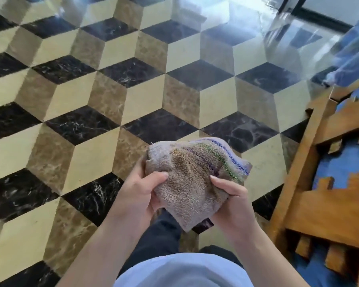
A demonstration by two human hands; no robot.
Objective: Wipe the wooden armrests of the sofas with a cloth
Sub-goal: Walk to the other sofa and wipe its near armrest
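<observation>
Both hands hold the cloth (192, 179) in front of the body, above the floor (133, 96), not touching any furniture. Left hand (140, 195) is closed on the cloth's left edge, thumb pressed over the top; right hand (233, 200) is closed on the lower right part, thumb on top too. Cloth is a brownish terry towel with coloured stripes along one border, bunched or loosely folded between the hands; a darker patch shows mid-cloth, can't tell if that's damp or dirt. Wooden sofa frame (327, 208) sits at the right edge of view with blue cushions (344, 162) behind the slats; the armrest itself is only partly in frame, near the right hand but apart from the cloth. No wiping contact now. Progress judgement: looks like a prep or refold step, cloth being arranged before a pass on the wood. Can't tell from this view whether any armrest is already wiped, no visible wet streaks on the wood. What's left, as far as shown: bring the cloth to the armrest and wipe, plus any other sofas out of view.
</observation>
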